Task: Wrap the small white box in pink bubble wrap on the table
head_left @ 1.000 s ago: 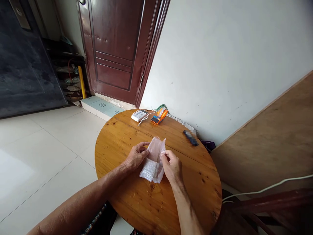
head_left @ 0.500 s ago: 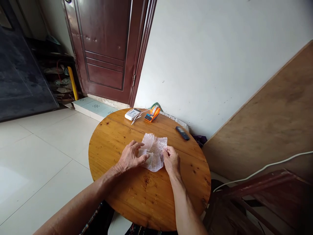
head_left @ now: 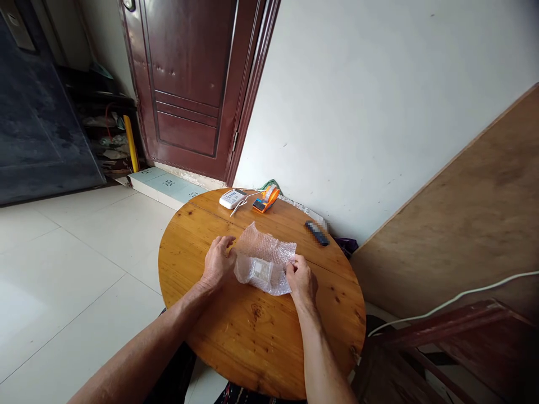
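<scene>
A sheet of clear bubble wrap (head_left: pixel 265 244) lies spread on the round wooden table (head_left: pixel 248 348), its far edge raised. On its near part rests a small flat rectangular item (head_left: pixel 260 271), pale and see-through; what it is I cannot make out. My right hand (head_left: pixel 302 279) pinches the right edge of the wrap between thumb and fingers. At the wrap's left edge is my left hand (head_left: pixel 219 261), its fingers apart and curved, holding nothing.
Toward the table's back stand a white box-like device (head_left: pixel 232 198) with a white cable and an orange tape dispenser (head_left: pixel 265 200). A dark, partly blurred object (head_left: pixel 316 233) lies at the back right. Behind the table rises a white wall (head_left: pixel 357 101).
The bubble wrap has been opened out wider, uncovering the flat item. My left hand has drawn back from over the wrap to its left edge. The view has shifted slightly.
</scene>
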A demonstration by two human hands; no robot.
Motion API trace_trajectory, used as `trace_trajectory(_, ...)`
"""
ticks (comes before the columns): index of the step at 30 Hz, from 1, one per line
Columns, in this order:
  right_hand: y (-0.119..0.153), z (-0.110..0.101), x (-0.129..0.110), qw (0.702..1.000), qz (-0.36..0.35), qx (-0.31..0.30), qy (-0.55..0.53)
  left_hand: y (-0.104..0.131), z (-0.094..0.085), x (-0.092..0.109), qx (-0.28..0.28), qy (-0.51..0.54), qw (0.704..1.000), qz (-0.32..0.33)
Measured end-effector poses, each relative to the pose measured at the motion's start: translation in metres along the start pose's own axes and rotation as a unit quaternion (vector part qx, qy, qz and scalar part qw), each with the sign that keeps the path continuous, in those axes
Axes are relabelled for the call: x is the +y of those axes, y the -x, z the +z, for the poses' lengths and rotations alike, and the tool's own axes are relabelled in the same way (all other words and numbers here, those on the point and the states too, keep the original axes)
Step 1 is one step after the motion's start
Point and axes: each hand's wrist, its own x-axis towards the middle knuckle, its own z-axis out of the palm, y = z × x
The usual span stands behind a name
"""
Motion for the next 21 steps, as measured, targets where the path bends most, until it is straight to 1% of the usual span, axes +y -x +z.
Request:
trace_trajectory(3, 0.002, -0.003, -0.002, 1.000, 0.009, -0.013, -0.005, 0.006, -0.004, 0.004, 0.012, 0.030, 0.996, 0.084)
trace_trajectory(5, 0.003, -0.005, -0.004, 0.999, 0.017, -0.024, -0.012, 0.009, -0.009, 0.007, -0.007, 0.044, 0.992, 0.116)
trace_trajectory(6, 0.003, -0.006, -0.006, 0.999, 0.022, -0.029, -0.014, 0.010, -0.011, 0.010, -0.029, 0.044, 0.990, 0.128)
trace_trajectory(8, 0.003, -0.008, -0.008, 0.998, 0.035, -0.041, -0.021, 0.010, -0.014, 0.017, -0.094, 0.030, 0.983, 0.156)
trace_trajectory(11, 0.003, -0.010, -0.009, 0.996, 0.054, -0.062, -0.037, 0.005, -0.014, 0.030, -0.199, -0.004, 0.953, 0.228)
trace_trajectory(13, 0.002, -0.010, -0.010, 0.995, 0.061, -0.066, -0.046, -0.001, -0.011, 0.037, -0.243, -0.040, 0.931, 0.268)
trace_trajectory(15, 0.002, -0.011, -0.010, 0.995, 0.062, -0.064, -0.048, -0.008, -0.007, 0.040, -0.274, -0.087, 0.918, 0.272)
trace_trajectory(17, 0.003, -0.011, -0.011, 0.995, 0.061, -0.065, -0.047, -0.015, -0.007, 0.040, -0.293, -0.128, 0.914, 0.251)
trace_trajectory(19, 0.003, -0.012, -0.012, 0.994, 0.063, -0.070, -0.046, -0.018, -0.011, 0.039, -0.292, -0.151, 0.916, 0.229)
trace_trajectory(21, 0.003, -0.014, -0.013, 0.994, 0.067, -0.076, -0.045, -0.017, -0.021, 0.040, -0.274, -0.155, 0.924, 0.217)
